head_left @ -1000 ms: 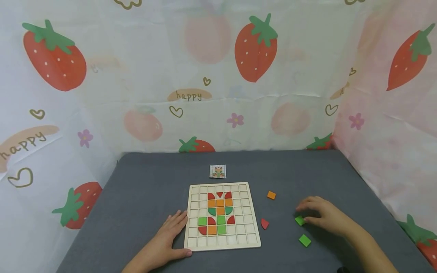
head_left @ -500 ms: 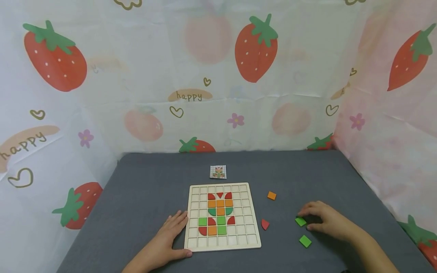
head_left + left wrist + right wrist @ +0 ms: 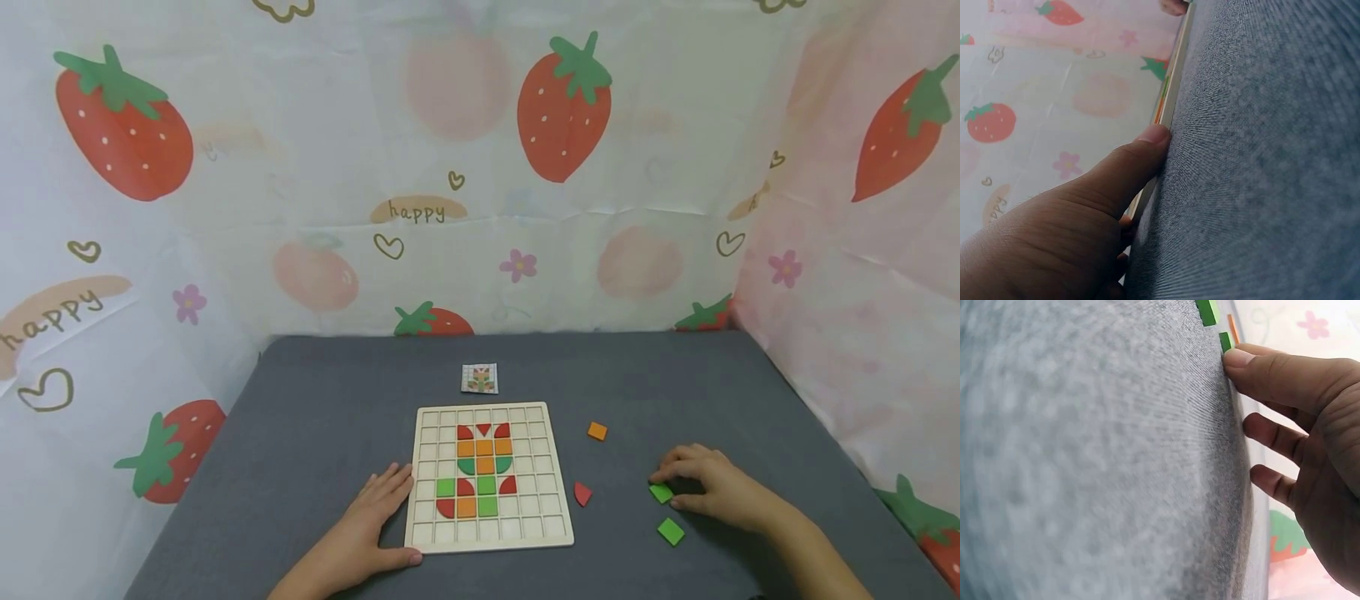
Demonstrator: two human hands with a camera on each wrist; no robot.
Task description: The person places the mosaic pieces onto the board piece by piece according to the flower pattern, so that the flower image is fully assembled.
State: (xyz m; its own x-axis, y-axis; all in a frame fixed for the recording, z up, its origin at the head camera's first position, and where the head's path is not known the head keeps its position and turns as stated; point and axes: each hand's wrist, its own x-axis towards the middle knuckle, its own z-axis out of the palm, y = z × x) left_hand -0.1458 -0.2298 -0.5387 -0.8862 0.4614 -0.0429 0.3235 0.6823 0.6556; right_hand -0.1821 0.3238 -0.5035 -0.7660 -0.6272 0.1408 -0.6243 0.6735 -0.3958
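The left hand (image 3: 358, 529) rests at the left edge of a pale wooden grid board (image 3: 525, 483), its fingers extended along the side and the thumb at the near corner. Seen from the left wrist, the thumb (image 3: 1129, 165) touches the board's rim. On the grid lie red, orange, green and light green tiles in a pattern. To the right of the board, the right hand (image 3: 716, 487) pinches a light green square tile (image 3: 662, 493) between thumb and index finger, low against the cloth. In the right wrist view the thumb meets this tile's (image 3: 1225, 342) edge; the other fingers are loosely bent.
A second light green tile (image 3: 671, 532) lies just nearer than the pinched one. An orange tile (image 3: 597, 431) and a red rounded piece (image 3: 582, 494) lie beside the board. Behind it sits a small pattern card (image 3: 480, 378). Strawberry-print cloth (image 3: 562, 250) walls the grey table (image 3: 337, 400).
The right hand has come slightly nearer and its fingers have closed in on the light green tile, which has slid a little toward the near side. The left hand stays put.
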